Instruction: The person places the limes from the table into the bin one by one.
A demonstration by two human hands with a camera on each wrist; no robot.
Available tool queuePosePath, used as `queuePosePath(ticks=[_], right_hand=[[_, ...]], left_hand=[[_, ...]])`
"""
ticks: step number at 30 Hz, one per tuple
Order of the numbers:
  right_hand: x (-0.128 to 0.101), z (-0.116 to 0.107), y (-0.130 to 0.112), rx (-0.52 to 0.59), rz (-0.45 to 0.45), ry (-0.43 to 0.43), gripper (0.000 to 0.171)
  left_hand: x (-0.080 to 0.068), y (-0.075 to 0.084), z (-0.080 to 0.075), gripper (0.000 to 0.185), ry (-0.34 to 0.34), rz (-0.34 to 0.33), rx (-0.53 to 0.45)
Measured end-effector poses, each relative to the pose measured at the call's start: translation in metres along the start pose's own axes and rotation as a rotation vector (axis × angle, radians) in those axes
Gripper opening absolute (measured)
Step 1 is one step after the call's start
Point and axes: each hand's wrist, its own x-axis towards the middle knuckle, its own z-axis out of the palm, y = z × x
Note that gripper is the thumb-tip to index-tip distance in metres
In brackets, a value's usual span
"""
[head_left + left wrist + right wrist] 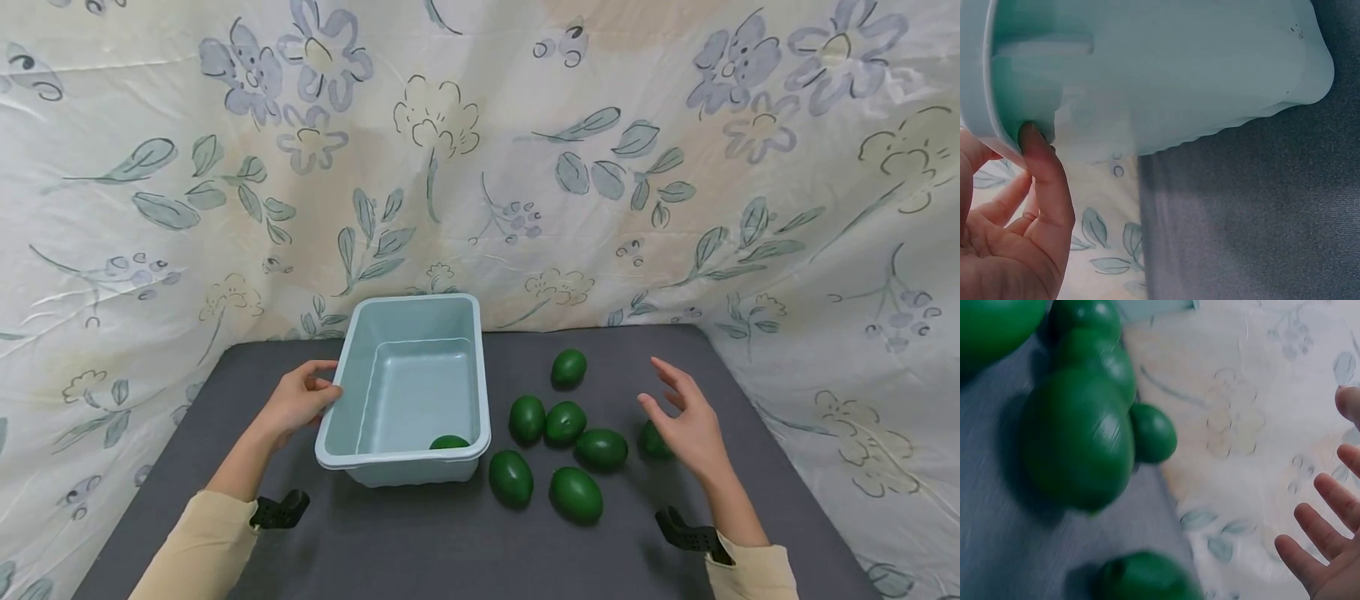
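Observation:
A pale blue-green plastic bin (pixel 420 387) stands on the table, left of centre. My left hand (pixel 298 402) pinches its left rim; in the left wrist view the thumb and fingers (pixel 1047 181) grip the rim from both sides. One dark green oval fruit (pixel 450 442) lies inside by the near wall, which partly hides it. Over the right part of the table hovers my right hand (pixel 692 427), holding nothing, thumb and fingers spread apart. Another green fruit (pixel 653 443) is half hidden behind that hand. In the right wrist view the fingers (pixel 1319 528) are apart from the fruits.
Several more green fruits lie loose between the bin and my right hand, including a far one (pixel 568 368) and a near one (pixel 576 495). The dark grey table (pixel 420 542) meets a flowered cloth (pixel 480 167) at its back and sides.

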Motion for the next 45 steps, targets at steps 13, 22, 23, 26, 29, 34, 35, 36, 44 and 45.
queuePosePath(ticks=[13,22,23,26,29,34,35,36,44,45], right_hand=[[-0.029,-0.019,0.000,-0.069,0.108,-0.104,0.062],[-0.035,-0.019,0.001,-0.154,0.175,-0.168,0.066],[-0.036,-0.019,0.003,-0.157,0.179,-0.172,0.067],[-0.037,-0.017,0.006,-0.157,0.180,-0.180,0.068],[-0.038,-0.014,0.009,-0.157,0.179,-0.188,0.069],[-0.039,-0.010,0.011,-0.164,0.182,-0.188,0.068],[-0.039,-0.009,0.012,-0.167,0.183,-0.190,0.069],[-0.039,-0.008,0.012,-0.169,0.183,-0.190,0.069],[-0.040,-0.003,0.013,-0.170,0.191,-0.185,0.066],[-0.040,-0.003,0.012,-0.171,0.191,-0.181,0.066]], left_hand=[[0.001,0.000,0.000,0.055,0.004,0.001,-0.002],[0.001,-0.001,0.000,0.055,0.004,0.001,0.002],[0.001,-0.001,0.000,0.055,0.004,0.001,0.002],[0.001,-0.001,0.000,0.055,0.003,0.002,0.000],[0.001,0.000,0.000,0.055,0.002,0.000,0.001],[0.001,0.000,0.000,0.054,0.000,0.000,0.001],[0.001,0.000,0.000,0.054,0.000,0.001,0.003],[0.002,0.000,-0.001,0.054,0.001,0.001,0.005],[0.001,0.000,-0.001,0.055,0.000,-0.003,0.004],[0.001,0.000,-0.001,0.055,-0.001,-0.005,0.004]])
